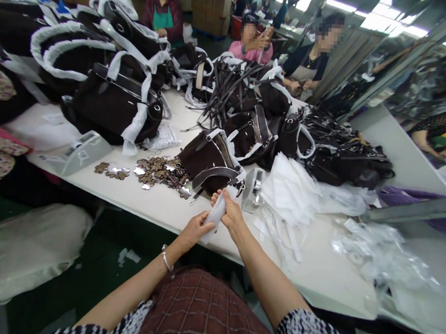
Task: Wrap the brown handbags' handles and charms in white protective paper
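A strip of white wrapping paper is held between my two hands over the front edge of the table. Its lower end is pinched in my left hand, and my right hand is closed around the upper end, beside a bag's strap fitting. That dark brown handbag lies tilted just beyond my hands, with a dark strap across its front and white wrapping on its handle. Left of it is a pile of brown, flower-shaped charms with metal rings.
A tape dispenser stands right of my hands, beside white paper sheets. Another clear dispenser is at the left. Wrapped handbags and dark straps crowd the table's far side. Several people are around the table.
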{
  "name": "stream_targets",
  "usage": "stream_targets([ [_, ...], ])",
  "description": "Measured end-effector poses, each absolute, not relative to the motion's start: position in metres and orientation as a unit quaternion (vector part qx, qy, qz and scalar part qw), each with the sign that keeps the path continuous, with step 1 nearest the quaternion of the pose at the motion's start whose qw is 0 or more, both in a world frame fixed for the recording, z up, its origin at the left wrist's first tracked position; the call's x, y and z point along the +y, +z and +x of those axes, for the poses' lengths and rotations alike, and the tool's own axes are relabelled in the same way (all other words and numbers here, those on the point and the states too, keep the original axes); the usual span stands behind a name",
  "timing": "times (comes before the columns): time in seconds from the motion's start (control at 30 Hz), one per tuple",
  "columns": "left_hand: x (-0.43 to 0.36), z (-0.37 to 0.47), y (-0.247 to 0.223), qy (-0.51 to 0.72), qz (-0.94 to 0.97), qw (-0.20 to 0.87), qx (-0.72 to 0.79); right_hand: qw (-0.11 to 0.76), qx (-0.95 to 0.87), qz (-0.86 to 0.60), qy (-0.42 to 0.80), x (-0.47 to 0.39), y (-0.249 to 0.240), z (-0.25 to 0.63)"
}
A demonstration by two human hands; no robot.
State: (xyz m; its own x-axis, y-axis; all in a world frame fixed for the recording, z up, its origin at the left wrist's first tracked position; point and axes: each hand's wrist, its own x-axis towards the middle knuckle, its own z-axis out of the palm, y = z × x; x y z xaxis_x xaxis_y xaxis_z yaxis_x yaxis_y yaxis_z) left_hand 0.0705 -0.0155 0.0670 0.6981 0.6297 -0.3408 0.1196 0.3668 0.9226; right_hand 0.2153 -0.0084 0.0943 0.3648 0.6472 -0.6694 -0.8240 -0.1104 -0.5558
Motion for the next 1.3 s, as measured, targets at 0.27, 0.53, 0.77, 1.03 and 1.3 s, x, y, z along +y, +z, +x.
stream_targets([
  [0.27,-0.020,0.068,0.066,0.184,0.480,0.776,0.367,0.645,-0.089,-0.590,0.477,-0.050,0.093,0.277],
  [0.53,-0.017,0.068,0.063,0.185,0.505,0.762,0.362,0.454,-0.120,-0.848,0.247,-0.082,0.062,0.380],
  [0.77,-0.017,0.067,0.065,0.181,0.511,0.758,0.363,0.477,-0.068,-0.841,0.246,-0.053,0.044,0.376],
  [1.03,-0.016,0.066,0.068,0.199,0.466,0.785,0.355,0.586,-0.039,-0.771,0.247,-0.083,0.058,0.352],
  [1.3,-0.017,0.070,0.065,0.196,0.429,0.812,0.344,0.594,-0.013,-0.715,0.368,-0.102,0.037,0.324],
])
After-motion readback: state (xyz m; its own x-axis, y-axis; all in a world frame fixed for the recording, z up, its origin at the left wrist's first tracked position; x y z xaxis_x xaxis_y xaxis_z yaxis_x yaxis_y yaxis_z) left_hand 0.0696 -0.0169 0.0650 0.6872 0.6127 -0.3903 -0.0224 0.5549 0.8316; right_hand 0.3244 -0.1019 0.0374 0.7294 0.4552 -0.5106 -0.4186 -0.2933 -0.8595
